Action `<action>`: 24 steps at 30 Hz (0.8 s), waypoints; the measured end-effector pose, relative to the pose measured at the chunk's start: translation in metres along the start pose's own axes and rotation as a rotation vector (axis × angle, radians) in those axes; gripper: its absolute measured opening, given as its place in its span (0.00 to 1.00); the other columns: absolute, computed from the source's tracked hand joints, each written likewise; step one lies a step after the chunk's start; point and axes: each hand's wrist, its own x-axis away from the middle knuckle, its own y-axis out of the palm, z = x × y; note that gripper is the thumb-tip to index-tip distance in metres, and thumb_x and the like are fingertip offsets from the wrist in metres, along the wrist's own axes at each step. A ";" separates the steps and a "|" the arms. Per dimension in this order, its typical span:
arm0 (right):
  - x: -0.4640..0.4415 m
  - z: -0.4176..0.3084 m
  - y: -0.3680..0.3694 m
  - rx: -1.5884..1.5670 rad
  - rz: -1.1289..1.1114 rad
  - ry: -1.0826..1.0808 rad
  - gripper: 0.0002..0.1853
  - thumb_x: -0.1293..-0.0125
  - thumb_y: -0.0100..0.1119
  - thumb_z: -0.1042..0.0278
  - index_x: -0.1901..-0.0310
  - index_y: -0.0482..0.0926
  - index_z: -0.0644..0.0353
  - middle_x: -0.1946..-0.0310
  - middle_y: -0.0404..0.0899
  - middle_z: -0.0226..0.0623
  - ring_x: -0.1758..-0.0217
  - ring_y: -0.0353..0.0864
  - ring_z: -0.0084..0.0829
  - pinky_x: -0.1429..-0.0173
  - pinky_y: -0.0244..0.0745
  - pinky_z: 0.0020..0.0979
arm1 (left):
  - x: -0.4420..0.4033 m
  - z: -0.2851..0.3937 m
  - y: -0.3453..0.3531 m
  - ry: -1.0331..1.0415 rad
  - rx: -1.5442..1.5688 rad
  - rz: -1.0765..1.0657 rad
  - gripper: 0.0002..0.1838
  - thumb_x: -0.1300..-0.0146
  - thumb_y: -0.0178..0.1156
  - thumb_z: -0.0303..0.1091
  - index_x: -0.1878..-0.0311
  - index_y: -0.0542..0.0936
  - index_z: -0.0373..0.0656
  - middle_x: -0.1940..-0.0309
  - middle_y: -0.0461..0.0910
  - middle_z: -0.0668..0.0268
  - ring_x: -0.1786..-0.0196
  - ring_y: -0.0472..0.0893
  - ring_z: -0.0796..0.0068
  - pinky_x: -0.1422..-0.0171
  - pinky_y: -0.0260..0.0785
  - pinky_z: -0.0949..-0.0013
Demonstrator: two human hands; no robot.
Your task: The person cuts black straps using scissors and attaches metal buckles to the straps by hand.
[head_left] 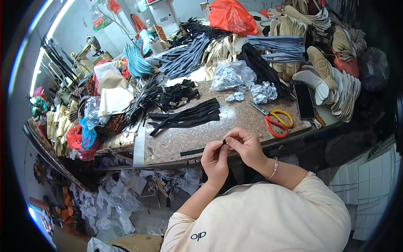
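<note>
My left hand (215, 163) and my right hand (247, 148) meet at the front edge of the stone-topped table, both closed in a pinch. Between their fingertips is the small dark end of a black strap (192, 152); whether a buckle is on it is too small to tell. The strap's other end lies flat on the table, left of my left hand. A bundle of black straps (187, 115) rests farther back. Beyond my right hand lie scissors (275, 122) with one red and one yellow handle.
Black straps with metal buckles (180, 93) lie behind the bundle. A clear plastic bag (233, 75) and crumpled silvery wrappings (264, 92) sit mid-table. A phone (304, 101) lies at right beside stacked insole-like pieces (344, 94). Blue-grey strips (184, 56) and a red bag (233, 17) are at the back.
</note>
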 end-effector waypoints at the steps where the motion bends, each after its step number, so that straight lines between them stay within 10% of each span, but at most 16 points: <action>1: 0.000 0.000 -0.001 0.005 0.002 0.007 0.06 0.39 0.55 0.80 0.60 0.77 0.66 0.70 0.78 0.32 0.74 0.75 0.18 0.68 0.73 0.15 | 0.000 -0.002 0.001 0.082 -0.093 -0.008 0.05 0.38 0.55 0.23 0.59 0.74 0.37 0.65 0.75 0.64 0.66 0.73 0.78 0.58 0.67 0.78; 6: -0.005 0.001 -0.008 -0.157 -0.023 0.229 0.07 0.39 0.55 0.80 0.59 0.77 0.65 0.70 0.77 0.31 0.72 0.74 0.18 0.66 0.73 0.16 | -0.007 0.005 0.002 -0.396 0.408 0.034 0.04 0.37 0.55 0.24 0.59 0.74 0.38 0.66 0.76 0.64 0.66 0.73 0.78 0.60 0.66 0.79; 16: -0.012 -0.014 -0.011 0.293 -0.020 -0.055 0.06 0.42 0.54 0.83 0.65 0.80 0.66 0.75 0.76 0.29 0.76 0.68 0.16 0.73 0.65 0.15 | -0.029 0.012 -0.018 -0.575 0.444 -0.122 0.03 0.38 0.56 0.26 0.63 0.75 0.38 0.71 0.76 0.66 0.70 0.73 0.79 0.64 0.65 0.81; 24: -0.023 -0.025 -0.014 0.521 -0.105 -0.212 0.05 0.43 0.55 0.81 0.65 0.80 0.67 0.72 0.77 0.32 0.75 0.71 0.19 0.72 0.66 0.17 | -0.034 0.009 -0.013 -0.166 -0.099 -0.137 0.04 0.37 0.56 0.27 0.65 0.76 0.37 0.72 0.76 0.67 0.72 0.71 0.81 0.66 0.65 0.80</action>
